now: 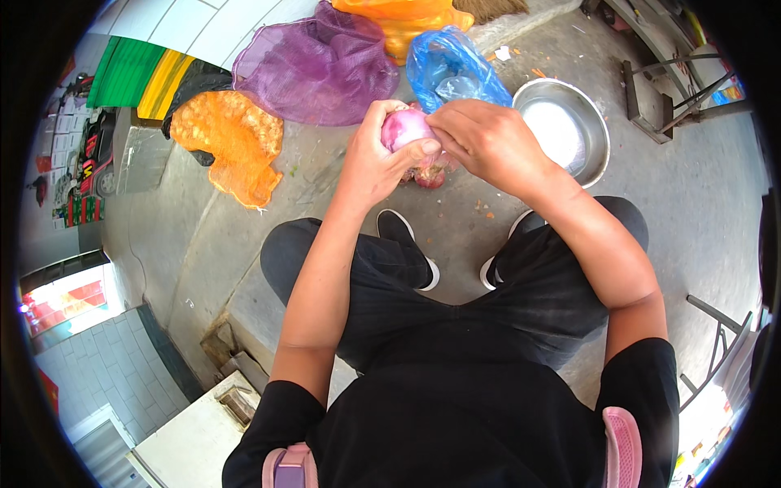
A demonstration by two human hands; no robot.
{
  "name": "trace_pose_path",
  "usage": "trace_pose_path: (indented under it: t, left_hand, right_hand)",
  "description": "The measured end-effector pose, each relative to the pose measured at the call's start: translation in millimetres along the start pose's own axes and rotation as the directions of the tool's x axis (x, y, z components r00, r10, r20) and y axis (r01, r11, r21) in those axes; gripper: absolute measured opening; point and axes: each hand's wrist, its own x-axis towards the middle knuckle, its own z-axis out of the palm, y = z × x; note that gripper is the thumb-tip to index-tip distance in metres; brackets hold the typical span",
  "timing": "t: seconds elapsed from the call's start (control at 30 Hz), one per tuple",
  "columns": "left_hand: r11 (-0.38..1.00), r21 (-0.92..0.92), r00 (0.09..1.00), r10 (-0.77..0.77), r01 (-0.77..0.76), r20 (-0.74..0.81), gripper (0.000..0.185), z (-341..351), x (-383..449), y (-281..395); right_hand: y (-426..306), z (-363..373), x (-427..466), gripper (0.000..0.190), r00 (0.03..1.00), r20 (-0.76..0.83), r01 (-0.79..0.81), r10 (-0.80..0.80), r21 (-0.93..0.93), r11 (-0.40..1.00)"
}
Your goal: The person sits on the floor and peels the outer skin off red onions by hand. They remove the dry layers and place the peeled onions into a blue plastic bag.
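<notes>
A red onion [404, 129], its surface glossy pink and white, is held up over the floor. My left hand [370, 160] cups it from the left, with the thumb across its near side. From the right, my right hand [491, 137] pinches at the onion's edge with bent fingers. Whether a strip of skin is between those fingertips is hidden. Below the hands, more red onions [429, 177] lie on the concrete floor, partly covered by the hands. An open blue plastic bag [454, 61] lies just beyond them.
A round metal basin [600, 143] stands right of my hands. Purple mesh sack [317, 67] and orange plastic bag [403, 24] lie beyond, with an orange net bag of garlic-like bulbs [229, 122] to the left. Metal-legged furniture [650, 107] stands far right. Orange scraps [490, 215] dot the floor.
</notes>
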Motion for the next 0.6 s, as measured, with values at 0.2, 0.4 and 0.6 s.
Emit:
trace_pose_path:
  t: [0.2,0.4,0.6]
  left_hand:
    - [0.997,-0.062,0.999,0.042,-0.042,0.000,0.069,3.0,2.2,-7.4]
    - [0.970,-0.187,0.988,0.155,-0.156,-0.020,0.067,11.8,10.2,-21.9]
    - [0.932,-0.360,0.999,0.033,-0.038,-0.019,0.071,16.4,3.1,3.3]
  right_hand:
    - [4.0,-4.3,8.0,0.016,0.998,-0.018,-0.059,0.061,0.104,0.993]
    - [15.5,-4.5,1.5,0.012,0.889,0.038,-0.421,0.456,0.456,0.784]
    - [32.9,3.2,-5.9,0.017,0.738,0.191,-0.573,0.647,0.684,0.452]
